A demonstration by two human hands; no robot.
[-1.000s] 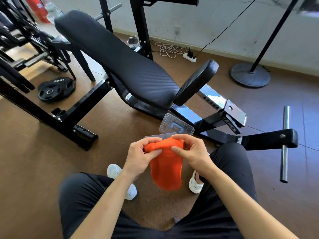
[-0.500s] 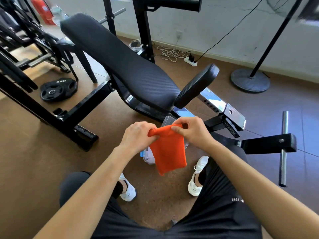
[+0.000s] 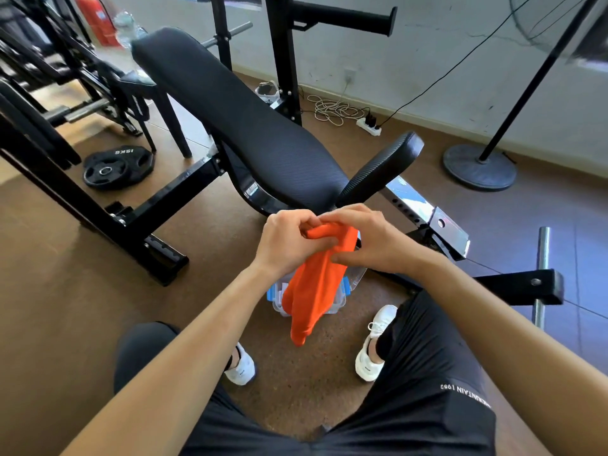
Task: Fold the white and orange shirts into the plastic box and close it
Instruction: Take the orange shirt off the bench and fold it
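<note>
The orange shirt (image 3: 316,291) hangs folded into a narrow strip from both hands, above the floor between my feet. My left hand (image 3: 289,241) pinches its top edge. My right hand (image 3: 368,238) grips the same top edge from the right, thumb pressed on the cloth. Right behind and under the hanging shirt stands the clear plastic box (image 3: 335,302) with blue clips, mostly hidden. Its clear lid (image 3: 357,276) leans at the box's far right. I cannot see the white shirt.
A black weight bench (image 3: 250,133) rises just beyond the box, its steel frame (image 3: 513,284) reaching right. A 15 kg plate (image 3: 116,167) lies on the floor at left. A round stand base (image 3: 478,167) and a power strip (image 3: 370,125) sit near the wall.
My hands have lifted the orange shirt forward and drawn close together at its top. The shirt has bunched from a flat panel into a narrower strip, over the box.
</note>
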